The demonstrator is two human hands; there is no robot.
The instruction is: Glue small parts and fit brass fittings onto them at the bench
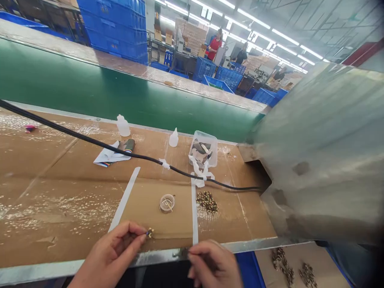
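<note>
Between the thumb and forefinger of my left hand [115,252] is a small dark-and-gold piece [150,233], held just above the front of the cardboard-covered table. My right hand [214,262] is closed in a pinch at the metal front edge; whatever its fingertips hold is too small to make out. Beyond my hands sits a small round clear dish [167,204] with a thin stick in it. To its right, past a strip of white tape [195,218], lies a heap of similar dark-and-gold pieces [207,202].
A black cable [144,157] crosses the table. Behind it stand two white squeeze bottles [123,126] [173,138] and a clear plastic tub [212,154] holding cloth. A green conveyor belt [120,94] runs behind, a large metal housing [318,160] at right. More pieces [282,264] lie lower right.
</note>
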